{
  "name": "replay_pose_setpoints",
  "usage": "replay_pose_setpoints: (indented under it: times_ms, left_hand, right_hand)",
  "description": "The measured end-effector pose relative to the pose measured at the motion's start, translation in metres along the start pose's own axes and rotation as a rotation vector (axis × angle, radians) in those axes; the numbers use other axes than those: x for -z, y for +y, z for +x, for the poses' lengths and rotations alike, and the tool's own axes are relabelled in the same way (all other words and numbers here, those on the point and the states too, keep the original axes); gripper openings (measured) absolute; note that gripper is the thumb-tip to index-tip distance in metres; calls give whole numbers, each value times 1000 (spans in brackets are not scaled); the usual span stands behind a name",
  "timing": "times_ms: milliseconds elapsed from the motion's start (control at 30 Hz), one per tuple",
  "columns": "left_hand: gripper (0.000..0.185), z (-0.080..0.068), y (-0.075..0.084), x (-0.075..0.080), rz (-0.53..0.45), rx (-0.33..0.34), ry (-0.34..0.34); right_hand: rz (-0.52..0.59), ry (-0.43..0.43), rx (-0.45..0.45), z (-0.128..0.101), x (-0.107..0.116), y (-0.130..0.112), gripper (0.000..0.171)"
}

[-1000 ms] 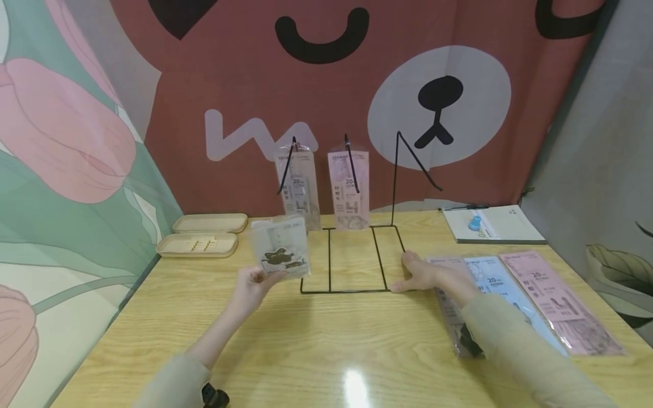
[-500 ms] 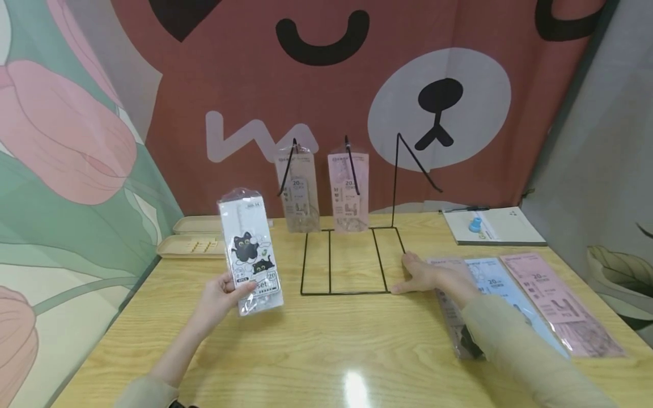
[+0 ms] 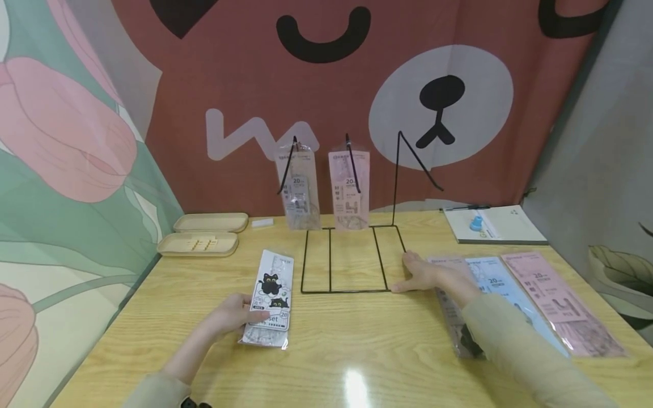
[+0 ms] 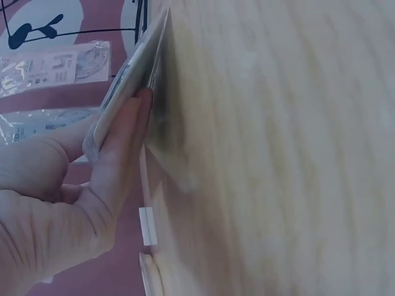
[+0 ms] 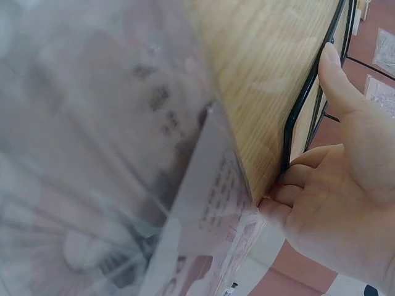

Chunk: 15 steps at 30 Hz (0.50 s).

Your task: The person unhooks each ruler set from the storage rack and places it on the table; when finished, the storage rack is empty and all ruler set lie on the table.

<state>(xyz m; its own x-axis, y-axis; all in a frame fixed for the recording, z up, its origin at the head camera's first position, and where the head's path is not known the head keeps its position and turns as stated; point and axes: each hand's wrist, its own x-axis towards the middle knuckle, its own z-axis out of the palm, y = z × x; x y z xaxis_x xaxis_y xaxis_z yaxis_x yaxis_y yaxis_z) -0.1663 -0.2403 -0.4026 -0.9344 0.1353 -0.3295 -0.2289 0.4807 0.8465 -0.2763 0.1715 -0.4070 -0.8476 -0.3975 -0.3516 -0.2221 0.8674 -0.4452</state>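
My left hand [image 3: 234, 313] pinches a clear-bagged ruler set [image 3: 270, 300] with a white card of black cats, thumb on its front near the lower edge. In the left wrist view the ruler set [image 4: 133, 77] appears edge-on, tilted close over the table, the fingers behind it. My right hand [image 3: 420, 273] holds the near right corner of a black wire display rack [image 3: 352, 291]. Up close in the right wrist view, thumb and curled fingers lie along the rack's wire [image 5: 302, 105]. A grey pack [image 3: 298, 192] and a pink pack [image 3: 349, 192] hang on two hooks; the right hook [image 3: 420, 160] is bare.
Grey [image 3: 451, 317], blue [image 3: 492, 283] and pink packs [image 3: 556, 300] lie at the right, partly under the right forearm. Behind them is a notepad [image 3: 515, 226] with a blue stamp-like piece [image 3: 476, 223]. An opened beige case [image 3: 196, 245] and small white block [image 3: 262, 222] stand back left.
My left hand has drawn the ruler set back from beside the rack, turned its cat side up and lowered it toward the table. The right hand stays at the rack's corner.
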Motion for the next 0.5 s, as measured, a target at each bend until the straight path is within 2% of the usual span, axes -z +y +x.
replay_pose_setpoints:
  times_ms: [133,233,333,500]
  left_hand:
    - [65,-6,9,3,205,-8,113]
    - [85,-9,19,11,363,-63,192]
    - [95,-3,31,20,379,-160,213]
    - [101,22,52,27,297,-312,289]
  right_hand:
    - [7,-3,-4,0,0,0,109]
    - [15,-8,-6,-1,0,0,110]
    - [17,-9,-8,-1,0,0,111]
    - [45,-20,10,0,1,1,109]
